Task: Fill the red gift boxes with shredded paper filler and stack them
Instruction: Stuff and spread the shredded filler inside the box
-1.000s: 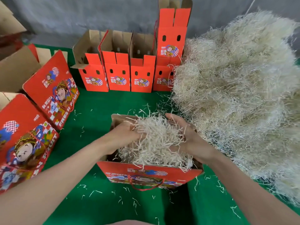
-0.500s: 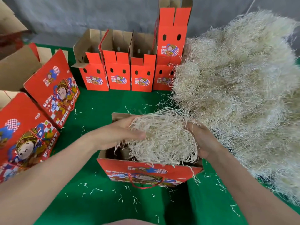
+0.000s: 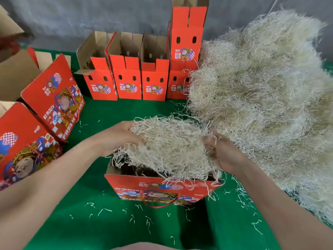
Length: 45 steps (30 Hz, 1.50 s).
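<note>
An open red gift box (image 3: 158,191) stands on the green cloth in front of me. Over its opening I hold a clump of shredded paper filler (image 3: 171,147) between both hands. My left hand (image 3: 117,138) grips its left side and my right hand (image 3: 223,152) grips its right side. The clump's lower strands hang into the box, and the left part of the box's inside shows dark. A huge pile of the same filler (image 3: 261,96) lies to the right.
Several open red boxes (image 3: 128,83) stand in a row at the back, one more stacked on the rightmost (image 3: 186,40). Two red boxes (image 3: 54,100) lean at the left beside brown cardboard (image 3: 14,74). Loose strands litter the green cloth (image 3: 111,222).
Both hands have lifted the filler clump up out of the box and spread it wider; it now hangs above the opening instead of being pressed inside.
</note>
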Available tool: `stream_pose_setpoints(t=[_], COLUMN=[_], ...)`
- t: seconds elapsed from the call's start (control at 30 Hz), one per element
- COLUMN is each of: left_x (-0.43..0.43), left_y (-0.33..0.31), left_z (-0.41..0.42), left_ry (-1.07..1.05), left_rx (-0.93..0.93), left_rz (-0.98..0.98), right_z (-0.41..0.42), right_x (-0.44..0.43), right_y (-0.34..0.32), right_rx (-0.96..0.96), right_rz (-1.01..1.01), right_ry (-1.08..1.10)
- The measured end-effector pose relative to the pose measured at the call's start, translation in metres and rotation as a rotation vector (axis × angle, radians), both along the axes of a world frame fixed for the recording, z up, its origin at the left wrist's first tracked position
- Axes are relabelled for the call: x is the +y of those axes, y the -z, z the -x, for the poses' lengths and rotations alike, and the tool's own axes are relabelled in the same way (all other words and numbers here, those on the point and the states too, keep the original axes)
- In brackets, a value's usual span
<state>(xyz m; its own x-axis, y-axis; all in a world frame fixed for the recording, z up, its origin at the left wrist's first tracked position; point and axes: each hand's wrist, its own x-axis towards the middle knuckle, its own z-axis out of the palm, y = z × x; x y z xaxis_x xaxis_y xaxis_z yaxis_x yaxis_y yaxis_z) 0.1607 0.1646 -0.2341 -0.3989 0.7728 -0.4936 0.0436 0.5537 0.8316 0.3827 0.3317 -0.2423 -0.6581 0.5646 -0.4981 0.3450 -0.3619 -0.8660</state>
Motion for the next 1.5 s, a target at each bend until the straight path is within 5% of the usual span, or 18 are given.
stream_pose_setpoints(t=[0.23, 0.63, 0.83, 1.0, 1.2, 1.37, 1.5], left_x=[0.018, -0.023, -0.001, 0.003, -0.02, -0.018, 0.005], left_y=[0.009, 0.002, -0.003, 0.01, 0.012, 0.012, 0.022], left_z=[-0.035, 0.011, -0.024, -0.026, 0.008, 0.006, -0.015], left_ry=[0.005, -0.076, 0.143, 0.203, -0.04, -0.013, 0.238], left_rx=[-0.267, -0.016, 0.02, -0.24, -0.068, 0.011, -0.021], left_rz=[0.037, -0.061, -0.126, 0.0, 0.026, 0.022, 0.019], right_z=[0.025, -0.013, 0.017, 0.041, 0.009, 0.011, 0.034], right_x=[-0.021, 0.015, -0.007, -0.027, 0.006, 0.003, -0.016], right_y=[0.008, 0.005, 0.001, 0.02, 0.015, 0.004, 0.002], right_rx=[-0.048, -0.144, -0.087, -0.043, -0.199, -0.253, -0.197], right_rz=[-0.01, -0.549, -0.328, -0.369, -0.581, -0.445, -0.252], right_ry=[-0.206, -0.129, -0.561, -0.399, -0.418, -0.566, -0.709])
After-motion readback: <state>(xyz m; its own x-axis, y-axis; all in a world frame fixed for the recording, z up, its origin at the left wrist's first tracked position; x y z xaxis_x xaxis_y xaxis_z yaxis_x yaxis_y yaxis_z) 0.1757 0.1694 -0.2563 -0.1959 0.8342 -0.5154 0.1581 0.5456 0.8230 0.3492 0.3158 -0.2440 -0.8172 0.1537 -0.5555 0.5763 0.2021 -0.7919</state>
